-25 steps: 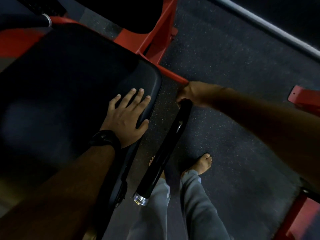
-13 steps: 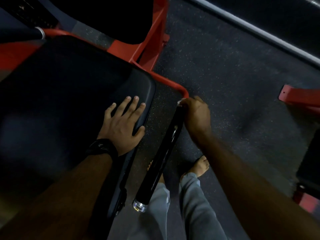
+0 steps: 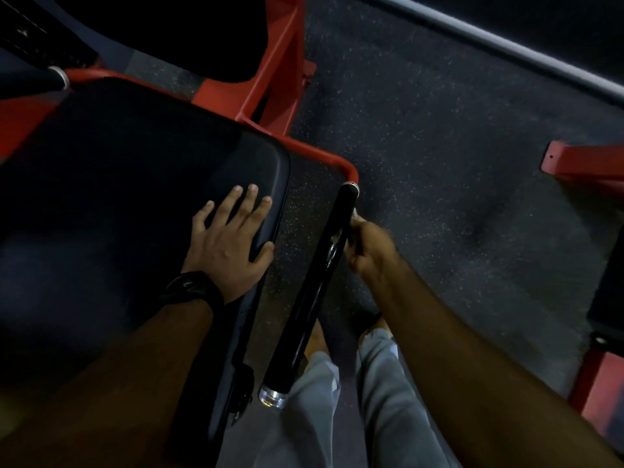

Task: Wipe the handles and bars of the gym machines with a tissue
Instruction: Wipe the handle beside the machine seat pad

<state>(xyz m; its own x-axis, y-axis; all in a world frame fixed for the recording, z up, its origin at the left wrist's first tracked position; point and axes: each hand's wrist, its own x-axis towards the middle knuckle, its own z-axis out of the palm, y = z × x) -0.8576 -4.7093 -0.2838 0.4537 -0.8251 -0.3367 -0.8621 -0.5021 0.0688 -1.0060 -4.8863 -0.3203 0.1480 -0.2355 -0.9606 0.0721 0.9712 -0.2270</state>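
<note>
While the left hand (image 3: 229,244) lay flat on the black seat pad (image 3: 118,197), fingers straight and fanned out with the thumb hooked over the pad's right edge, it grasped nothing. A dark wristwatch (image 3: 192,290) sat on that wrist, and the forearm ran back toward the lower left. Just to the right of this hand, across a strip of speckled floor (image 3: 439,163), the machine's black handle (image 3: 304,315) slanted from a red frame tube (image 3: 317,153) beyond the fingertips down to a chrome end cap (image 3: 271,396) beside the person's grey trousers (image 3: 388,400). The right hand (image 3: 368,248) was clenched round the handle on its upper part, a little below the joint with the red tube, knuckles turned outward to the right, the forearm stretching back to the lower right. A small pale scrap (image 3: 354,214) showed at the top of that fist against the handle; whether it was tissue could not be told, being too small and dim.
</note>
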